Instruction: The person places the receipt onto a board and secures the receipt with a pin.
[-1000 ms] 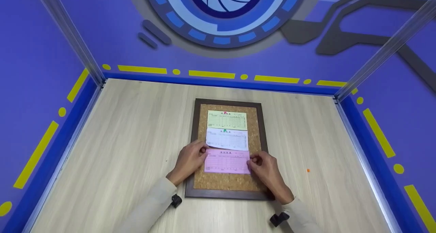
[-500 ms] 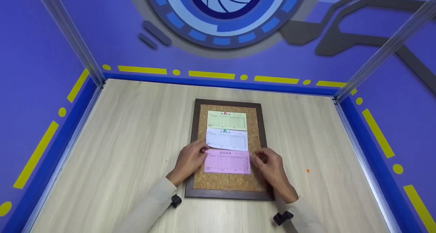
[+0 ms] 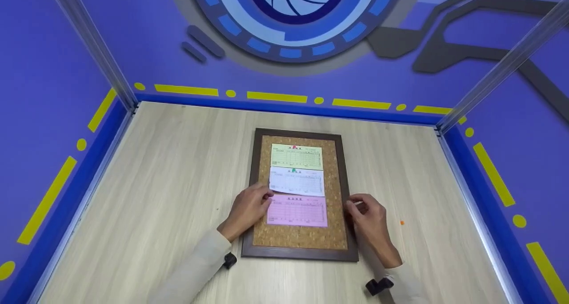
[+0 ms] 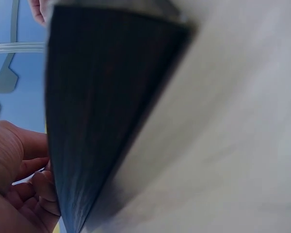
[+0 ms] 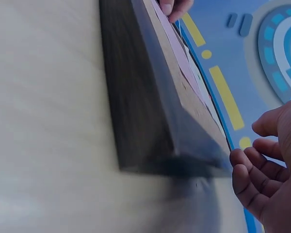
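A corkboard [image 3: 300, 239] in a dark wooden frame lies on the table. Three printed paper slips run down it: pale green [image 3: 296, 158], white [image 3: 296, 183] and pink [image 3: 297, 211]. A red pin [image 3: 294, 147] marks the top edge of the green slip, and a green pin [image 3: 293, 170] that of the white one. My left hand [image 3: 246, 208] pinches the pink slip's upper left corner, thumb and forefinger close together. Just outside the frame's right edge is my right hand [image 3: 370, 218], loosely curled; the right wrist view shows its fingers [image 5: 256, 170] holding nothing.
A small orange object [image 3: 402, 222] lies on the wooden tabletop [image 3: 169, 175] to the right of my right hand. Blue printed walls [image 3: 289, 84] stand behind and on both sides, with metal posts [image 3: 109, 68] at the corners.
My right hand has let go of the pink slip's right edge and moved right, off the board. My left hand stays at the slip's corner.
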`<state>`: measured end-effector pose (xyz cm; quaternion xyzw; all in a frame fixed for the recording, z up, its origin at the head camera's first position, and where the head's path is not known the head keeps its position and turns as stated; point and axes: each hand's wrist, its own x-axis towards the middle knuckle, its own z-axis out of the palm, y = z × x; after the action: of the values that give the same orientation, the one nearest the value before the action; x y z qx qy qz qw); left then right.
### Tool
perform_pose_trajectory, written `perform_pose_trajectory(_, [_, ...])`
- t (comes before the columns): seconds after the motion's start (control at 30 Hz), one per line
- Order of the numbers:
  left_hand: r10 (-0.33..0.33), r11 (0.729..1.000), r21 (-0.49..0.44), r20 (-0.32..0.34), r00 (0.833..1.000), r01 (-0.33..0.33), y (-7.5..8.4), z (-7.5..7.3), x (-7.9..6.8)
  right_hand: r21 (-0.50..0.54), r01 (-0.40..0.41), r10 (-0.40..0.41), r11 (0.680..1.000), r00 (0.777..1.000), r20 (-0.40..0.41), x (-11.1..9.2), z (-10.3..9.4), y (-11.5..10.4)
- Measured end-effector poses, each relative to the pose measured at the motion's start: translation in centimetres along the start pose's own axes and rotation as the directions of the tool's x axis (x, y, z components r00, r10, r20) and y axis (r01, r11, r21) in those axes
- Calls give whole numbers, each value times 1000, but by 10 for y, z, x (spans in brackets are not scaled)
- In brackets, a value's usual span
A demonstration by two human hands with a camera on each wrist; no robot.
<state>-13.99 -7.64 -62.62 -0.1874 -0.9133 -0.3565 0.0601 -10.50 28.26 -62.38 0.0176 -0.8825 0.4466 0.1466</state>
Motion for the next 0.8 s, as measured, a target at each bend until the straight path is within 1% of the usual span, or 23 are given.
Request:
perform_pose_trajectory(0.13, [4,1000,20,37,999,-5,3,-4,1,23,-28,29,999,999,-27,-4,-6,8])
perform_pose_trajectory(0.23, [31,997,63,46,998,-34,5,-7,2,27,-19,20,999,998,-63,-6,-11,14])
perform_pose_trajectory(0.37, [81,988,128,40,996,-86,5,-7,2,11,2,-1,1000,992,-126,-8,-16,19])
perform_pose_trajectory(0.5, [104,980,170,26,994,-106,5,-7,0,-17,3,-6,1000,985,-170,-11,-23,24])
perform_pose_trajectory(0.57, [108,979,170,19,994,-109,4,-6,-2,-28,6,-11,1000,983,-182,-12,-27,25])
perform_pose_trajectory(0.67, [117,982,144,17,993,-118,3,-7,-3,-24,13,-18,1000,980,-198,-13,-32,27])
perform_pose_trajectory(0.8, [96,991,88,32,995,-99,2,-7,-5,-35,16,-24,999,973,-230,-12,-38,32])
